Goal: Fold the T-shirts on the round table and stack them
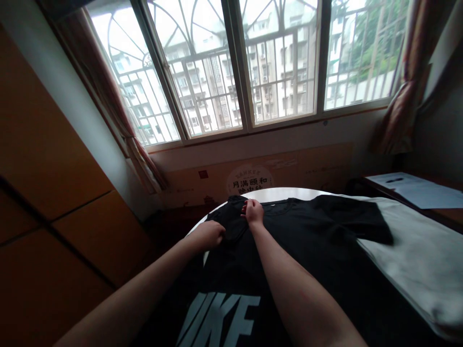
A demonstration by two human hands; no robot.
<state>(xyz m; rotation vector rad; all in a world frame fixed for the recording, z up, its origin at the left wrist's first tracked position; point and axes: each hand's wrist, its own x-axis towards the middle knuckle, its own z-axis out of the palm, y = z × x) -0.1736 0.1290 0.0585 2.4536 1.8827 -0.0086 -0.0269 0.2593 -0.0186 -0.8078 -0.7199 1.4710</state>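
A black T-shirt [311,250] lies spread over a white rounded table [278,194], with its neckline toward the window. Large grey letters [220,318] show on black cloth low in view, between my forearms. One short sleeve [361,219] stretches out to the right, while the cloth at the left shoulder looks bunched. My left hand [212,233] is closed on the shirt's left edge. Slightly farther away, my right hand [253,212] pinches the fabric near the left shoulder, its fingers curled inward. The fingertips of my left hand are partly hidden.
Pale cloth [427,260] lies on the right, beside and partly under the shirt. Beyond it, papers [415,188] rest on a dark wooden surface. A printed cardboard panel [188,185] stands below the barred window [206,91]. Wooden cabinet doors [47,183] are at left.
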